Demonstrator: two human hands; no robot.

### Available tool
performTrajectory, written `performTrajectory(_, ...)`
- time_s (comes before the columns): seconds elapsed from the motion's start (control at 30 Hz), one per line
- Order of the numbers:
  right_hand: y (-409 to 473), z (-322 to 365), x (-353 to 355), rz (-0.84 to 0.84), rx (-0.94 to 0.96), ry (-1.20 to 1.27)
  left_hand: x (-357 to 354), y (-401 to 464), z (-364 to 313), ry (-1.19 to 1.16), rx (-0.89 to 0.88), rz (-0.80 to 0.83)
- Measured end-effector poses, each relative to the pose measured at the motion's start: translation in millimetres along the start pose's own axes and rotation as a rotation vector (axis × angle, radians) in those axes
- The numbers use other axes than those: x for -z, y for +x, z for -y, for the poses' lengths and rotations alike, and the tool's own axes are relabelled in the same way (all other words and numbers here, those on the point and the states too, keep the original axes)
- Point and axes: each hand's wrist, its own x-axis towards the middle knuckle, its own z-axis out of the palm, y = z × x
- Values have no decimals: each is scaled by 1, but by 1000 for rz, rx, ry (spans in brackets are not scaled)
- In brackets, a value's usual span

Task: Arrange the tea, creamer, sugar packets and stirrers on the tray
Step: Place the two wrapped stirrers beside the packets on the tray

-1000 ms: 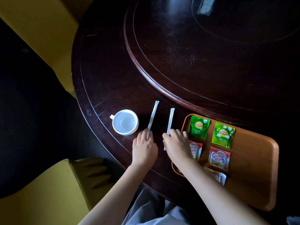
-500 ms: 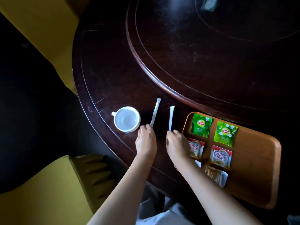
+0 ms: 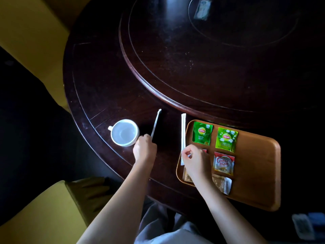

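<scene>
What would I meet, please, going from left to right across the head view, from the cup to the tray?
White cup → left hand → left stirrer → right stirrer → dark green tea packet → light green tea packet → tray's right rim.

Glossy dark wood table (image 3: 105,81), matt wooden tray (image 3: 260,173), shiny foil tea packets (image 3: 201,133).
</scene>
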Motion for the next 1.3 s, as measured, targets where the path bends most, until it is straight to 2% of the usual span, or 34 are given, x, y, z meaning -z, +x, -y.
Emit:
performTrajectory(0.23, -18, -30, 21, -71, -117, 103, -9, -24, 2, -168, 71, -53)
performTrajectory(0.37, -30, -53, 42, -116, -100, 189, -8, -65, -8, -337, -39, -103)
performTrajectory(0.43, -36, -69, 55, -146, -148, 186, -7, -87, -21, -427, -84, -20)
performTrajectory(0.57, -46, -97, 84, -234, -203, 237, -21, -120, -58, -490, -148, 283)
performTrajectory(0.7, -53, -130, 114, -306, -288, 191, -42, -135, -101, -401, -209, 481)
performTrajectory(0.8, -54, -148, 129, -270, -333, 136, -56, -144, -128, -307, -269, 541)
performTrajectory(0.93, -53, -162, 138, -237, -324, -1, -70, -150, -154, -205, -332, 521)
performTrajectory(1.13, -48, -171, 141, -187, -306, -72, -84, -154, -165, -112, -379, 536)
performTrajectory(1.2, -50, -173, 145, -186, -303, -162, -84, -155, -162, -74, -446, 456)
performTrajectory(1.3, -57, -177, 149, -272, -254, -282, -80, -154, -153, -53, -581, 266)
